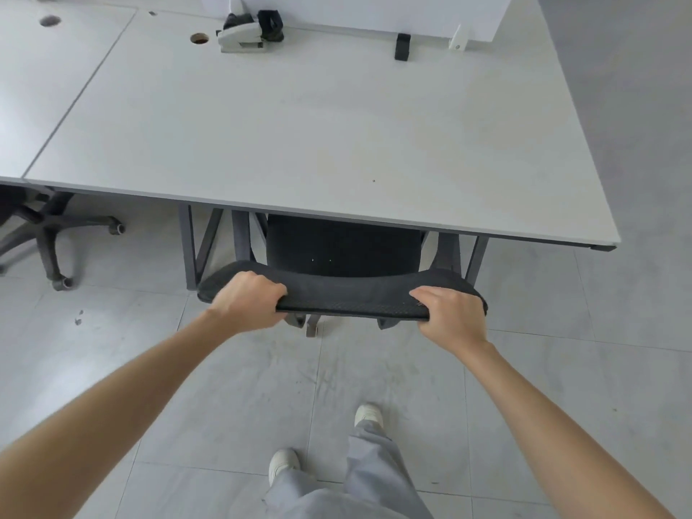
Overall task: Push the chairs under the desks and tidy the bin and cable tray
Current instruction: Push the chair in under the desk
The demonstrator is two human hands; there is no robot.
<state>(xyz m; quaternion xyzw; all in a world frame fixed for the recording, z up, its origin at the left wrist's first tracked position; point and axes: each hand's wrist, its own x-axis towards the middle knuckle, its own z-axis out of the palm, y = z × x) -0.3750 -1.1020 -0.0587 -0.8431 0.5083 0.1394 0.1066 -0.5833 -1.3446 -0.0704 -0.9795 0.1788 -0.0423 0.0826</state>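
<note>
Both the left hand and right hand grip the top of the black mesh office chair, its seat already under the bench. Chair-pushing step; next, probably release and turn to the neighbouring chair.

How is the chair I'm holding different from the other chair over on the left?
The held chair is gripped at its backrest top by the left hand and right hand; the left chair is untouched. The held chair's seat sits under the near desk, while the left chair's wheeled base juts out onto the floor past the neighbouring desk. The held chair shows backrest and seat; the left one, mostly base. Both are dark office chairs.
</note>
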